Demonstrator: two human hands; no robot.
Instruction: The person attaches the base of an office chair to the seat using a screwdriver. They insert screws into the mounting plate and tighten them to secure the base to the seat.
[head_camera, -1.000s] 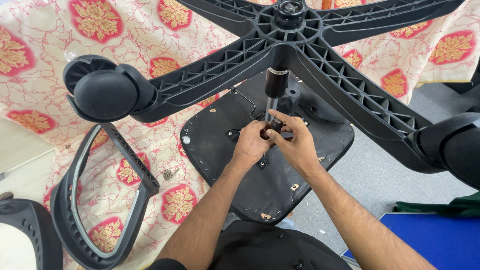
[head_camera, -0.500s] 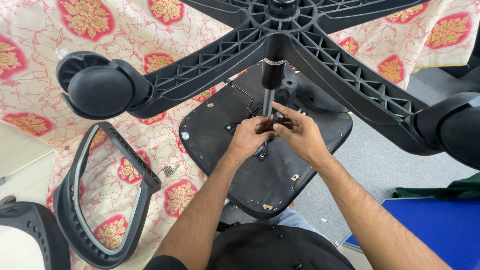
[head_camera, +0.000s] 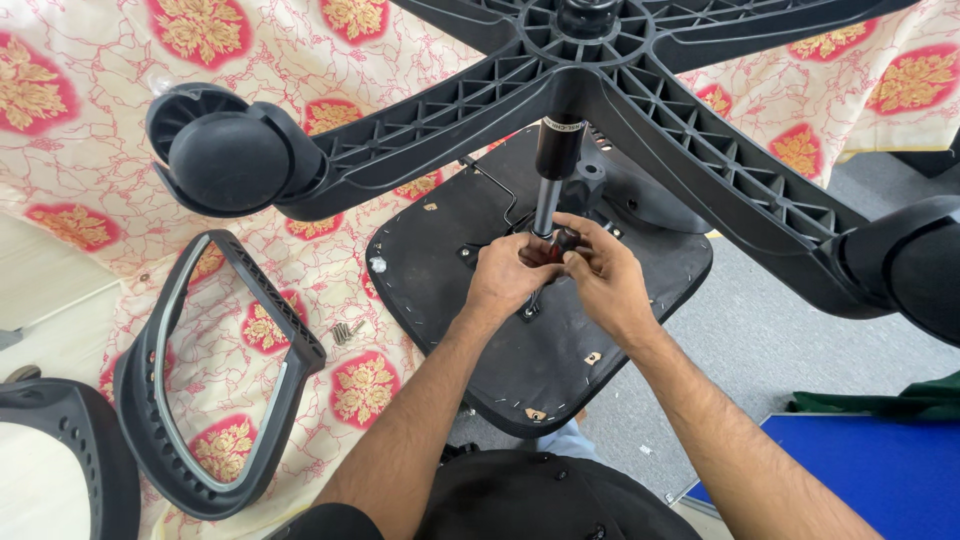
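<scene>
Armrest (head_camera: 215, 375) left of seat underside (head_camera: 540, 350).

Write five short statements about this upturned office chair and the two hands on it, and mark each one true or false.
1. Both the left hand and the right hand are at the foot of the gas cylinder. True.
2. The seat underside faces up. True.
3. The star base lies flat on the carpet. False: it stands above the seat, on the cylinder.
4. The loose armrest lies on the patterned cloth. True.
5. The small screws lie on the blue mat. False: they lie on the cloth beside the armrest.
</scene>
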